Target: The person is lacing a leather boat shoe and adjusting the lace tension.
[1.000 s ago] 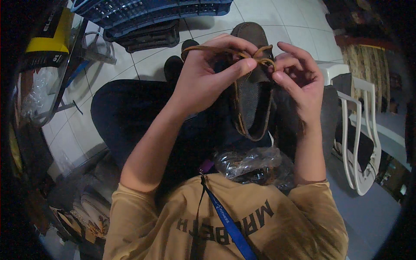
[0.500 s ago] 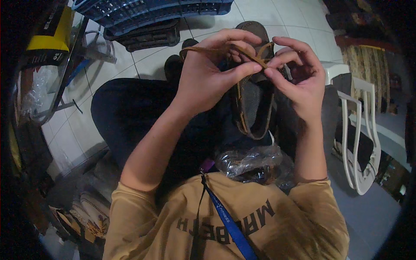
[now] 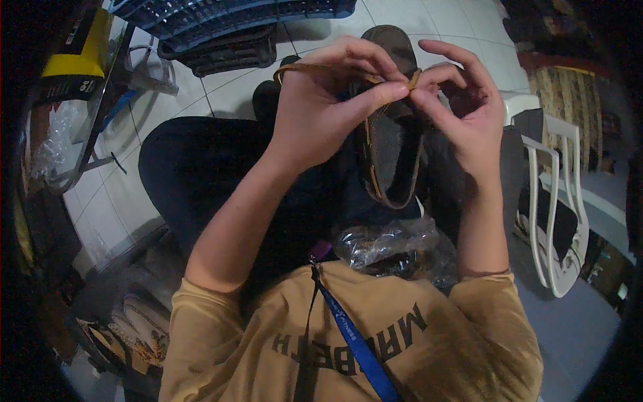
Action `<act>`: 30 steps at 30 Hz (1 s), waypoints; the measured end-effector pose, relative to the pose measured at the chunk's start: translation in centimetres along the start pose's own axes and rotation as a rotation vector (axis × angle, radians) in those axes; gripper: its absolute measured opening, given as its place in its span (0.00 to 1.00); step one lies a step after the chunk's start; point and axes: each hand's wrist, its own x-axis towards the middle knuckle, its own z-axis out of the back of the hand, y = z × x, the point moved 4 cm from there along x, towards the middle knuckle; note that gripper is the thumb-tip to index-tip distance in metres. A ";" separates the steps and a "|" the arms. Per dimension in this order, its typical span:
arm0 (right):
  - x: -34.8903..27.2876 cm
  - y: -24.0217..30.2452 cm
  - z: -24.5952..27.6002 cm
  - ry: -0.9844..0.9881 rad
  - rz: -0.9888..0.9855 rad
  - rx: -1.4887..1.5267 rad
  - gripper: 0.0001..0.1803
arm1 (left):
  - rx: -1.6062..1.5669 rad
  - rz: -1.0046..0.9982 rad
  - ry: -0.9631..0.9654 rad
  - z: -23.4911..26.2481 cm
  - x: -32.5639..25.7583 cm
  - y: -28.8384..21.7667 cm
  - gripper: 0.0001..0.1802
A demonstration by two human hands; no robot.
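Note:
A dark brown shoe point(image 3: 395, 164) lies on my lap between my knees, its toe pointing away and its opening toward me. Above it, both hands pinch a tan leather lace point(image 3: 305, 67). My left hand point(image 3: 328, 107) holds it between thumb and fingertips, and a loop of the lace arches over the back of that hand. My right hand point(image 3: 462, 97) meets the left at the fingertips, thumb and forefinger closed on a short bit of the lace, with another finger stretched out. The fingers hide part of the shoe's upper.
Crumpled clear plastic point(image 3: 395, 248) rests against my belly. Ahead stands a blue crate point(image 3: 234, 20) above a black one point(image 3: 228, 50). At right is a white plastic chair point(image 3: 556, 208); at left, a metal frame point(image 3: 100, 120). More shoes point(image 3: 137, 318) lie at lower left.
The small crossed loop of lace between my hands has been drawn down to a short stub at the fingertips. My right forefinger has lifted off the lace's upper end.

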 end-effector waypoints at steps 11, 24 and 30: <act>0.2 -0.3 -0.5 -0.116 -0.126 0.161 0.29 | -0.006 0.016 -0.022 0.2 0.2 -0.4 0.18; -0.2 -0.5 0.0 -0.169 0.001 0.136 0.32 | -0.028 -0.062 0.043 0.3 0.4 -0.1 0.18; -0.1 -0.7 0.0 -0.134 0.025 0.130 0.32 | -0.006 -0.147 0.051 0.2 0.9 -0.2 0.18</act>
